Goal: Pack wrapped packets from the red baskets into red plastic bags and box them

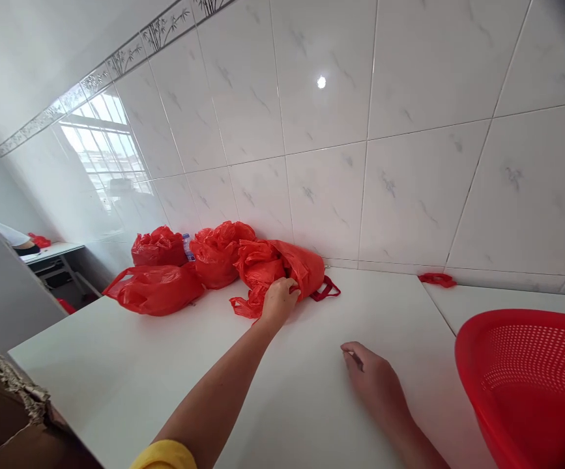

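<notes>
My left hand reaches forward and its fingers close on the mouth of a red plastic bag lying against the tiled wall. Beside that bag, to the left, sit three more red plastic bags, one with a small bottle poking out behind it. My right hand rests knuckles up on the white table, its fingers curled under with nothing visible in them.
A red perforated basket stands at the right near edge. A small red scrap lies by the wall. Torn cardboard sits at the bottom left. Another person's sleeve shows at a far desk on the left.
</notes>
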`<state>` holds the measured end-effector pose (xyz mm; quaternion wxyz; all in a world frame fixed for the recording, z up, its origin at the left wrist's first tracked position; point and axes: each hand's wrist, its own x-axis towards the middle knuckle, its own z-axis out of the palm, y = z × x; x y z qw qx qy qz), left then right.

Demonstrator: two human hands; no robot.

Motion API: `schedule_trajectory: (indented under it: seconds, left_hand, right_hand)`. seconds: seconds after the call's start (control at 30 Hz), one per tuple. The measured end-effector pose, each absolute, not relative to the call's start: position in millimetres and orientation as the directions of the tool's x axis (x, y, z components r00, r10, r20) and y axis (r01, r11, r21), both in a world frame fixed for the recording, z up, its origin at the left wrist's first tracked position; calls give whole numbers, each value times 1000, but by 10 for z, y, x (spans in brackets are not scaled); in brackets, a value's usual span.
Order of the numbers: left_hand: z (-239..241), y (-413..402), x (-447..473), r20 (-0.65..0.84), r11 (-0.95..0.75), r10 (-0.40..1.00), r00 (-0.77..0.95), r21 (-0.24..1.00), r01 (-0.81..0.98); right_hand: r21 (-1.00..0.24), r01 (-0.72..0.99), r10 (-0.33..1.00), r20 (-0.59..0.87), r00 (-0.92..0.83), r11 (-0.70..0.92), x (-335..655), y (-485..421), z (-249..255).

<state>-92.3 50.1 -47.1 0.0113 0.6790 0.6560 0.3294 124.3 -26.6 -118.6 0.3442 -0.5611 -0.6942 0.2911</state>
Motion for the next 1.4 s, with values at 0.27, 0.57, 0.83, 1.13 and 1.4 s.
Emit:
schedule_trajectory:
  seconds: [0.27, 0.57, 0.83, 1.13, 1.4]
  left_hand:
    - [-513, 127, -810, 476, -455, 850, 227, 445, 771]
    - [-177, 109, -1313, 537, -303, 814, 221, 67, 951]
    - [-290, 676, -1171, 202, -216, 957, 208, 19, 976]
    - [-446, 1209, -1049, 189, -6, 982, 4, 9, 1000]
    - [-523, 1514, -1153, 221, 148, 960, -173, 126, 981]
  right_hand:
    - [-603, 426, 688, 723, -67, 675, 218, -127, -1050]
    - [-707, 535, 827, 561, 26, 463, 123, 284, -1145]
    - [-921, 267, 956, 293, -10, 285, 392, 391, -1126]
    - [-879, 396, 955, 297, 19, 266, 417, 308, -1150]
    - [-790, 358, 866, 432, -251, 498, 617, -286, -1093]
